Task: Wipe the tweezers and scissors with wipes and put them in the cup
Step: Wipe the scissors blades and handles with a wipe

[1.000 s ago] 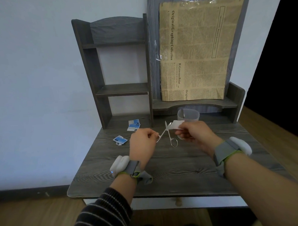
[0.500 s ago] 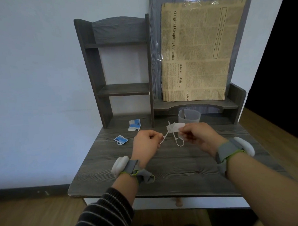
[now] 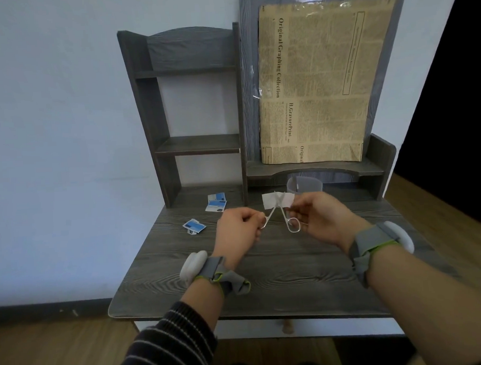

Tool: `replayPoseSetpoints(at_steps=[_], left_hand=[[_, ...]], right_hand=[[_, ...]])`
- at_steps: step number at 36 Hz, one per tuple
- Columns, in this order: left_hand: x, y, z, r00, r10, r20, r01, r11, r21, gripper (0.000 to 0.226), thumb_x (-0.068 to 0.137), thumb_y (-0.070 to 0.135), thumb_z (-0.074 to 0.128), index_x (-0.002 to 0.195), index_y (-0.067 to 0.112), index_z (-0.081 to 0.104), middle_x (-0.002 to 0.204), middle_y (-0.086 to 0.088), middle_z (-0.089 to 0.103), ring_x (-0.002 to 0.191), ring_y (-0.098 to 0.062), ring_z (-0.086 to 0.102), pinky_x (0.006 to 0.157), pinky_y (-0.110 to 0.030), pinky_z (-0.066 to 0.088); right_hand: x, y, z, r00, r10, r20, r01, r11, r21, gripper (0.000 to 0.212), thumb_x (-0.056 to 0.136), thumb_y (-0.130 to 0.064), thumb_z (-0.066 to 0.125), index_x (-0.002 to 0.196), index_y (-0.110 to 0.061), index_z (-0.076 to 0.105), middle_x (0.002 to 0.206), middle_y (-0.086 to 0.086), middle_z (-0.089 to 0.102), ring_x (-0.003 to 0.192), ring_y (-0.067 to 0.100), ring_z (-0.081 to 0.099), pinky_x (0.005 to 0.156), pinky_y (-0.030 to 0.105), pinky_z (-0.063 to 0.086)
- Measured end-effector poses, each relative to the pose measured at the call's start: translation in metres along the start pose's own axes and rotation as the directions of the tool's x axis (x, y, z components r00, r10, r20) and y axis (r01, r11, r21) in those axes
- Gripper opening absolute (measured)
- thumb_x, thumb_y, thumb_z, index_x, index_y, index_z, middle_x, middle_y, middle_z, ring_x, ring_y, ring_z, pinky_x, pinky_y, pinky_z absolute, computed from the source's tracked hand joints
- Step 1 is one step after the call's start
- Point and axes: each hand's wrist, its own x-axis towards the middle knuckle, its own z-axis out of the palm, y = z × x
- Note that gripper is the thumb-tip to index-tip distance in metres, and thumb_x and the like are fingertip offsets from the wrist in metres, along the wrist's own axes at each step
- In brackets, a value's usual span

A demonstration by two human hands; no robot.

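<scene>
Two hands: one left hand [image 3: 240,229], one right hand [image 3: 322,220]. Two wristbands, one left [image 3: 207,272], one right [image 3: 379,241]. One pair of scissors [image 3: 283,217]. One white wipe [image 3: 277,200]. One clear cup [image 3: 304,184] at the far right. Three blue-and-white packets: two far [image 3: 216,202], one nearer left [image 3: 194,226]. One newspaper sheet [image 3: 323,82].

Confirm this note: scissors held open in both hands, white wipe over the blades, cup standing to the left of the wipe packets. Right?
Not quite. The head view shows the cup to the right of the wipe packets, behind the right hand. The rest holds: scissors open, left hand on one handle, wipe over the blades.
</scene>
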Motion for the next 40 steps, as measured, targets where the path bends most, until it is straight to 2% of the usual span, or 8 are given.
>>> replayPoseSetpoints(at_steps=[5,10,13,19,22,28,34,40], left_hand=[[-0.002,0.002,0.003,0.998,0.054,-0.014,-0.053,0.998,0.025,0.012,0.091,0.018,0.056,0.086,0.018,0.067,0.067,0.002,0.062,0.057,-0.007,0.055,0.064,-0.022,0.053],[-0.003,0.004,0.003,0.994,0.106,-0.012,-0.104,0.987,0.122,0.010,0.092,0.021,0.056,0.090,0.022,0.066,0.068,0.007,0.061,0.057,-0.004,0.055,0.061,-0.015,0.051],[-0.004,0.004,0.002,0.992,0.123,-0.002,-0.121,0.978,0.170,0.014,0.091,0.022,0.057,0.095,0.017,0.069,0.069,0.007,0.061,0.058,-0.005,0.056,0.067,-0.021,0.053],[-0.004,0.006,0.001,0.992,0.129,-0.005,-0.125,0.972,0.199,0.015,0.091,0.021,0.057,0.095,0.015,0.070,0.072,0.002,0.064,0.057,-0.006,0.056,0.069,-0.024,0.054],[-0.003,0.006,0.001,0.991,0.132,-0.007,-0.127,0.966,0.226,0.015,0.091,0.021,0.056,0.096,0.015,0.069,0.072,0.004,0.062,0.058,-0.005,0.055,0.068,-0.022,0.052],[-0.004,0.008,-0.001,0.991,0.135,-0.008,-0.128,0.958,0.257,0.016,0.091,0.020,0.057,0.094,0.015,0.071,0.072,0.004,0.063,0.061,-0.006,0.056,0.076,-0.027,0.054],[-0.003,0.011,-0.001,0.990,0.140,0.009,-0.137,0.955,0.264,0.016,0.090,0.020,0.057,0.095,0.016,0.072,0.074,0.008,0.061,0.070,-0.007,0.058,0.081,-0.029,0.054],[-0.005,0.004,-0.004,0.993,0.120,0.019,-0.121,0.958,0.259,0.014,0.090,0.020,0.057,0.090,0.018,0.071,0.076,0.004,0.065,0.070,-0.009,0.059,0.083,-0.033,0.055]], right_hand=[[-0.001,0.004,0.006,0.999,-0.041,0.021,0.043,0.992,-0.120,0.009,0.085,-0.006,0.061,0.077,-0.008,0.064,0.066,0.001,0.054,0.058,0.008,0.047,0.048,0.016,0.041],[-0.005,0.006,0.013,0.996,-0.087,-0.037,0.086,0.996,-0.025,0.014,0.084,0.000,0.061,0.070,-0.005,0.061,0.046,-0.001,0.059,0.035,0.004,0.054,0.036,0.014,0.042],[-0.006,0.005,0.017,0.992,-0.095,-0.082,0.098,0.994,0.043,0.015,0.083,0.002,0.062,0.069,-0.003,0.060,0.040,-0.002,0.060,0.030,0.004,0.053,0.035,0.012,0.041],[-0.005,0.006,0.021,0.981,-0.127,-0.145,0.137,0.989,0.058,0.012,0.081,0.001,0.065,0.071,-0.003,0.059,0.064,0.008,0.059,0.033,0.004,0.055,0.035,0.013,0.041],[-0.005,0.009,0.022,0.984,-0.120,-0.130,0.126,0.991,0.034,0.009,0.081,-0.002,0.066,0.073,-0.004,0.061,0.069,0.008,0.061,0.046,0.009,0.059,0.038,0.016,0.045],[-0.007,0.009,0.023,0.984,-0.098,-0.152,0.109,0.992,0.066,0.012,0.081,0.001,0.065,0.071,-0.002,0.061,0.056,0.006,0.060,0.032,0.005,0.055,0.034,0.013,0.041],[0.000,0.007,0.022,0.970,-0.104,-0.220,0.119,0.991,0.056,0.014,0.078,-0.001,0.068,0.069,-0.005,0.058,0.064,0.006,0.054,0.047,0.011,0.050,0.038,0.015,0.042],[-0.001,-0.005,0.013,0.935,-0.142,-0.326,0.161,0.986,0.032,0.015,0.079,-0.011,0.070,0.075,-0.013,0.056,0.073,0.003,0.057,0.068,0.012,0.052,0.078,0.032,0.046]])
